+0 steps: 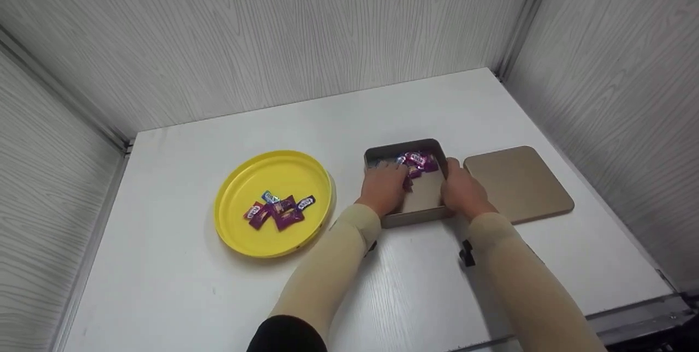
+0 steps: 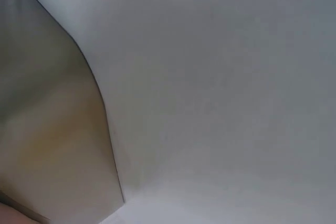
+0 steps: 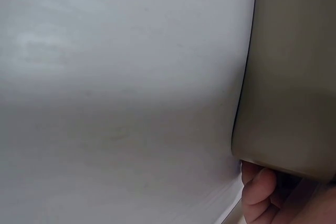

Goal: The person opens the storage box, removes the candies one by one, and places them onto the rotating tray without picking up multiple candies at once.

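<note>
Nearest the person, two forearms in beige sleeves [image 1: 338,264] reach out over the white table [image 1: 180,297], and both hands meet at a square metal tin [image 1: 415,214] that sits on the table at mid-depth, right of centre. The left hand [image 1: 384,188] lies over the tin's left wall with its fingers reaching inside, apparently curled over the rim, though from the head view I cannot tell whether they are pinching any sweet. The right hand [image 1: 463,191] holds the tin's right wall; in the right wrist view a fingertip [image 3: 258,188] sits tucked against the tin's lower corner, so this hand looks wrapped round the side rather than lying flat. Wrapped sweets in purple and blue [image 1: 419,161] are bunched at the far end of the tin. To handle the tin well, I judge that both hands should keep an even hold on opposite walls and keep it level, since the loose sweets would slide or spill if it tilted. Just beside the tin on the right lies its flat tan lid [image 1: 519,183], apart from it. Well to the left sits a yellow round plate [image 1: 240,232] holding a few more wrapped sweets [image 1: 278,210]. Beyond stand pale wood-grain walls [image 1: 273,41].
</note>
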